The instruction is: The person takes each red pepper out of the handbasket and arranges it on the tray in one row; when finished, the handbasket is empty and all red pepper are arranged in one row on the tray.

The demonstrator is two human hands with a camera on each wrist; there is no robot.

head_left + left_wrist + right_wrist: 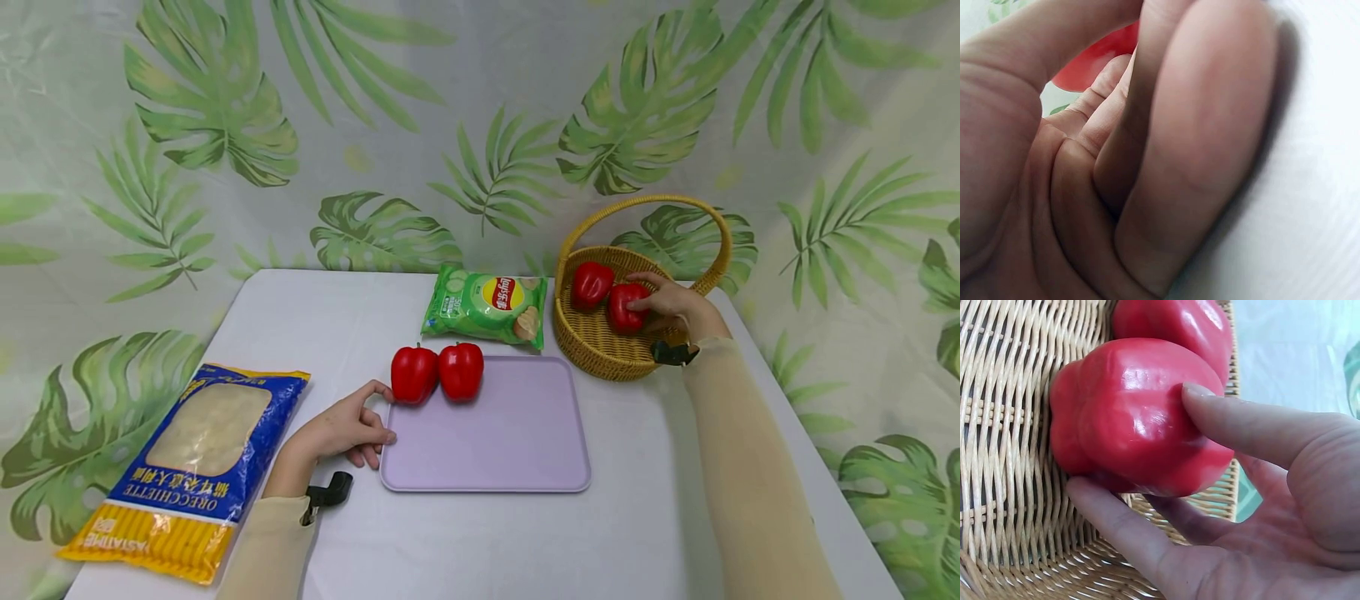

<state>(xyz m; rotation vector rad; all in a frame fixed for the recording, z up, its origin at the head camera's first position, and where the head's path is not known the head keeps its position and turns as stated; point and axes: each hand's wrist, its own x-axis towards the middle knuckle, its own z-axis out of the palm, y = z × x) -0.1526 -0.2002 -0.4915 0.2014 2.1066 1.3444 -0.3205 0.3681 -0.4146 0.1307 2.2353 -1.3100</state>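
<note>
In the head view, my right hand reaches into a wicker basket with a tall handle. Its thumb and fingers grip a red bell pepper. The right wrist view shows the thumb on top of this bell pepper and fingers along its lower side. Another red bell pepper lies beside it in the basket. My left hand rests at the left edge of a lilac tray, fingers loosely bent. Its index fingertip is close to a red bell pepper; a second bell pepper stands alongside on the tray.
A green bag of chips lies behind the tray, left of the basket. On the left of the white table is a blue and yellow pasta bag. A leaf-patterned cloth hangs behind the table.
</note>
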